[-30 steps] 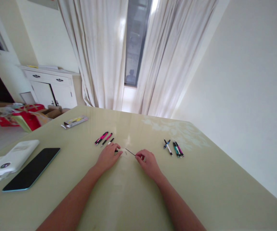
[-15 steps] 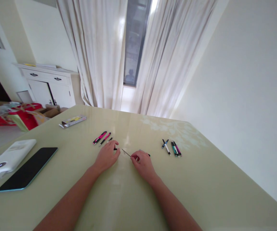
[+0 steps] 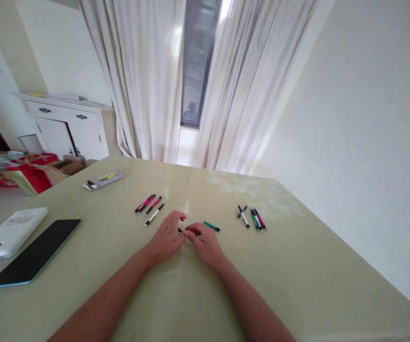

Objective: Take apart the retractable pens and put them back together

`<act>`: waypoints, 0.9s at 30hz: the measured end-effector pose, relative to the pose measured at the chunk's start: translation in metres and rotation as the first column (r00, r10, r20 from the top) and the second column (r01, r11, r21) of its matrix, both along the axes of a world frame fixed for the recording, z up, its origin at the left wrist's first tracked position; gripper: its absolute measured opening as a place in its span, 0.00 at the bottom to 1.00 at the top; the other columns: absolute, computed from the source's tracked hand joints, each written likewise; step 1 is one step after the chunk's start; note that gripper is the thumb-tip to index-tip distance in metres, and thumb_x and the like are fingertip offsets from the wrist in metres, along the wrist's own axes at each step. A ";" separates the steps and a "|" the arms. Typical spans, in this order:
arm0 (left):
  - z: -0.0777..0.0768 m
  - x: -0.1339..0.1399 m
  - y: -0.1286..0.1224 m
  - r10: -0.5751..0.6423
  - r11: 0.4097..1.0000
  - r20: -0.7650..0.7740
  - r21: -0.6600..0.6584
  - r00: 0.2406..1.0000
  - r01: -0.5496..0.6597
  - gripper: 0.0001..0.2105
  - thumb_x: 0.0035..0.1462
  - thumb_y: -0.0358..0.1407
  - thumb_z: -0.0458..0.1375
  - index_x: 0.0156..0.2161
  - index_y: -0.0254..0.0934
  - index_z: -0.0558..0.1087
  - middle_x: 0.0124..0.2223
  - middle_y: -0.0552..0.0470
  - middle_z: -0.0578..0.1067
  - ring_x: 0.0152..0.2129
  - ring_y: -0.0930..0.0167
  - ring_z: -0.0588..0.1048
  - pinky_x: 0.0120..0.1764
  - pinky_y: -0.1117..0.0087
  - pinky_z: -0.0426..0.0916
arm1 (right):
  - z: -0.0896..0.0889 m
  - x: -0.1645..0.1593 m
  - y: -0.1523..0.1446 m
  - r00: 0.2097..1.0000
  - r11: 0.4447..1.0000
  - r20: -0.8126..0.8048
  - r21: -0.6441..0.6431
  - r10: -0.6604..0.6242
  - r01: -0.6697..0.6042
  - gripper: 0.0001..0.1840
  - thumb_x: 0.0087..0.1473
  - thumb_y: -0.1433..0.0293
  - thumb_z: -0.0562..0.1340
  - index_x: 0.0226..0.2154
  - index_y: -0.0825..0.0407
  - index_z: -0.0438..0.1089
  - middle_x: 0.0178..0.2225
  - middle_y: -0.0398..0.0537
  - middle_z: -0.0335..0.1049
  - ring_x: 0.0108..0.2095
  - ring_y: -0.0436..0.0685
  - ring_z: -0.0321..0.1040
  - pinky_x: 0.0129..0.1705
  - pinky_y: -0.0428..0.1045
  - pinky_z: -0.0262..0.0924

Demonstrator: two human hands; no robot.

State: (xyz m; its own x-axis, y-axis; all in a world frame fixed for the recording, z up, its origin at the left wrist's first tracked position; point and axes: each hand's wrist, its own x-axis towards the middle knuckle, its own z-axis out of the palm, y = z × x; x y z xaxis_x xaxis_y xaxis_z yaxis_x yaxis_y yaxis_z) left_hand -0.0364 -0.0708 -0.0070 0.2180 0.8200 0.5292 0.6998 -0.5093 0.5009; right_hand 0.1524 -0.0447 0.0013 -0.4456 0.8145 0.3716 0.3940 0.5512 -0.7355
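Two bare hands meet over the glossy, pale green table (image 3: 319,280), fingertips almost together. The left hand (image 3: 169,237) curls narrowly and appears to hold a small dark piece (image 3: 179,231) between thumb and fingers, mostly hidden by the grip. The right hand (image 3: 205,244) brings thumb and forefinger close beside it; whether anything sits in that pinch cannot be told. Parts this slim probably reward a light fingertip hold: the left hand kept steady as a rest, the right making only small, straight movements so nothing bends or slips. Working low, wrists near the surface, seems wise, since smooth rounded pieces could roll on so slick a top. A slender teal barrel (image 3: 212,226) with a dark end lies just beyond the right hand, and is best left clear of the knuckles. Past the left hand rests a white pen (image 3: 154,214) with black ends, alongside pink pens (image 3: 145,204) with black sections that look matt. Well to the right, a white-and-black pen (image 3: 244,219) crosses a blue one, next to a tight bundle of teal, white and purple pens (image 3: 261,220), all straight, narrow cylinders, seemingly plastic.
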 end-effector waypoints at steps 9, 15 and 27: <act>0.010 0.004 -0.003 -0.060 0.995 -0.227 0.063 0.972 0.076 0.28 0.62 0.36 0.58 0.66 0.41 0.58 0.63 0.40 0.66 0.61 0.57 0.62 0.64 0.52 0.54 | -0.004 -0.001 0.009 0.991 0.992 0.049 0.002 -0.127 0.127 0.03 0.56 0.70 0.65 0.31 0.52 0.74 0.28 0.43 0.74 0.28 0.52 0.67 0.34 0.46 0.59; 0.002 -0.010 0.008 0.246 0.969 -0.189 0.036 0.951 -0.244 0.27 0.63 0.37 0.56 0.66 0.38 0.61 0.60 0.40 0.68 0.56 0.53 0.65 0.58 0.49 0.59 | -0.004 0.007 0.022 0.885 0.943 0.334 0.179 -0.325 0.280 0.03 0.57 0.69 0.66 0.32 0.51 0.75 0.29 0.46 0.74 0.33 0.57 0.69 0.40 0.50 0.56; 0.001 -0.036 0.018 0.142 0.971 -0.200 -0.162 0.969 -0.176 0.10 0.65 0.36 0.54 0.42 0.40 0.78 0.44 0.46 0.78 0.44 0.60 0.73 0.51 0.57 0.64 | -0.007 0.050 0.039 0.829 0.905 0.365 0.195 -0.424 0.377 0.03 0.56 0.73 0.64 0.33 0.50 0.75 0.35 0.51 0.75 0.38 0.60 0.71 0.41 0.52 0.59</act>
State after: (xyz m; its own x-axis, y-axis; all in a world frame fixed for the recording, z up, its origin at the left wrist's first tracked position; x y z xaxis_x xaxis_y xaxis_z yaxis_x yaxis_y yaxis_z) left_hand -0.0722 -0.0527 -0.0056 0.1578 0.9291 0.3346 0.8538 -0.2986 0.4265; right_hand 0.2023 -0.0059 -0.0061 -0.2153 0.9175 0.3345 0.8385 0.3493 -0.4183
